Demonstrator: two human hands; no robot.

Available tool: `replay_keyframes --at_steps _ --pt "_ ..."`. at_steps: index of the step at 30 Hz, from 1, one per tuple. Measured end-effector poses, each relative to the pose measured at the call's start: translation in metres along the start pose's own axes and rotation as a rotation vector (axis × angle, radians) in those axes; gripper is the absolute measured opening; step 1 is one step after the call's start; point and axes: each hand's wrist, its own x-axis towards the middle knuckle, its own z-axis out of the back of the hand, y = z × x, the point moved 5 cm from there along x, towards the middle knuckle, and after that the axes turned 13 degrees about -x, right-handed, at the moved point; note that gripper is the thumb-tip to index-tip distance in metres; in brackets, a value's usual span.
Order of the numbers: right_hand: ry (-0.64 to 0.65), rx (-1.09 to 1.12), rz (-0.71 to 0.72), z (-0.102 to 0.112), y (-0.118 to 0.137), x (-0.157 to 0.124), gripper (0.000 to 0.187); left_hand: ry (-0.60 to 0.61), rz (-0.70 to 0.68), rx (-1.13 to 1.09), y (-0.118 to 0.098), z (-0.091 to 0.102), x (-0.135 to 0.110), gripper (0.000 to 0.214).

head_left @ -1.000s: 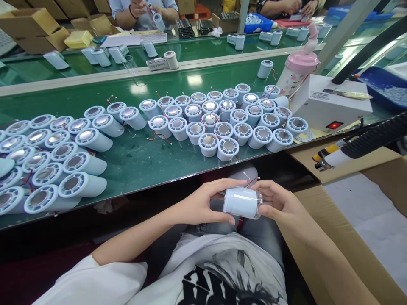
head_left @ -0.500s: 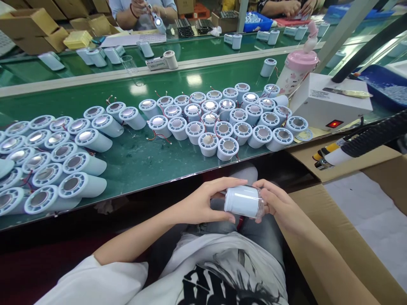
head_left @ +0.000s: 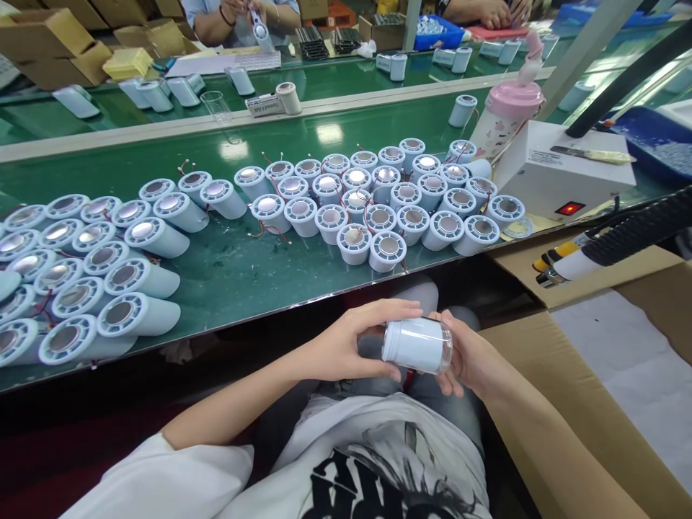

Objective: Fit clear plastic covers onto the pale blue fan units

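Above my lap, my left hand (head_left: pixel 373 342) is wrapped round the open end of a light-blue cylinder (head_left: pixel 414 344), thumb and fingers on opposite sides. A clear plastic cup (head_left: pixel 447 347) covers the cylinder's right end. My right hand (head_left: pixel 468 353) is at the cup's end, its thumb along the far side and its fingers below and behind; part of its contact is hidden. On the bench in front stand several light-blue fan housings (head_left: pixel 388 249) with round silver centres, some with thin red and black wires. Another group of slanted housings (head_left: pixel 141 313) is at left.
A white box with a lit red switch (head_left: pixel 570 208) stands at right, beside a pink-lidded cup (head_left: pixel 511 108). A hose (head_left: pixel 638 227) hangs over a cardboard box (head_left: pixel 533 346). The green bench's edge (head_left: pixel 303 306) runs before me. Across it, a co-worker's hands (head_left: pixel 243 11) hold a similar part.
My right hand has loosened and turned at the clear cup's end, its fingers extending lower. My left hand keeps its hold. The view has shifted slightly.
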Motion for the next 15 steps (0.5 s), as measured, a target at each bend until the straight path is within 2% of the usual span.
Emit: replay_keyframes --at_steps 4,7,11,15 --pt "0.105 0.073 -0.051 -0.002 -0.006 0.003 0.057 -0.027 0.045 -0.066 0.002 0.001 -0.001 0.079" --pt "0.114 0.193 -0.062 0.002 -0.016 0.009 0.058 -0.071 0.14 -0.161 0.011 0.004 0.004 0.084" --pt "-0.021 0.372 0.016 0.021 -0.03 0.017 0.054 -0.055 0.226 -0.32 0.033 0.006 0.035 0.085" --pt "-0.24 0.481 0.143 0.056 -0.041 0.014 0.05 0.064 0.336 -0.375 0.065 -0.008 0.095 0.079"
